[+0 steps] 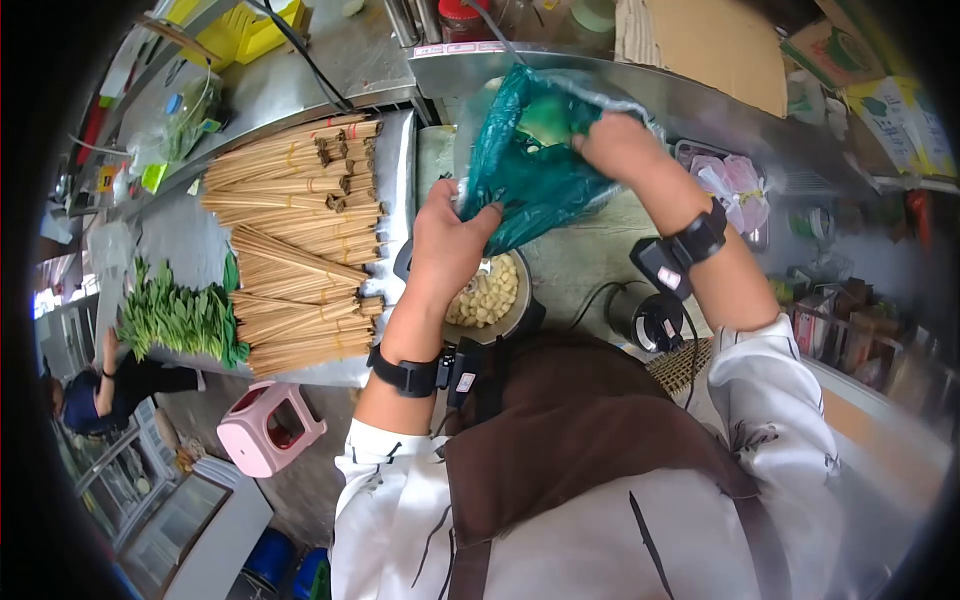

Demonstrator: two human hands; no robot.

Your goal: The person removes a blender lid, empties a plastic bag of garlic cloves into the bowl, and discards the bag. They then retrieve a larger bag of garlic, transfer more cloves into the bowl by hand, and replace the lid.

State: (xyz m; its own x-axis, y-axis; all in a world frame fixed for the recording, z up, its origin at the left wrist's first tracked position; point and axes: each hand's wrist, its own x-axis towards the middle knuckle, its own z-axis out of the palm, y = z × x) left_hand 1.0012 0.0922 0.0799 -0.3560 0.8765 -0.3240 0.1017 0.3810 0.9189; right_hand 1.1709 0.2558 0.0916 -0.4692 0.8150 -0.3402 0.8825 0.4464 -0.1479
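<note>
A green plastic bag (540, 205) spreads open over the work surface, pale green and whitish bits showing in its mouth. My left hand (450, 235) pinches the bag's left edge between thumb and fingers. At the right side of the mouth is my right hand (618, 148), its fingers curled and pointing into the bag; what they hold, if anything, I cannot tell. Below the bag, partly covered by my left hand and forearm, stands a round bowl (527, 322) of pale peeled cloves (490, 297) that look like garlic.
Bundles of wooden skewers (290, 250) lie on the steel counter to the left, beside leafy greens (175, 315). A tray with knotted pink bags (735, 190) sits at right. Cardboard (700, 50) leans behind. A pink stool (265, 430) and another person (90, 395) are at lower left.
</note>
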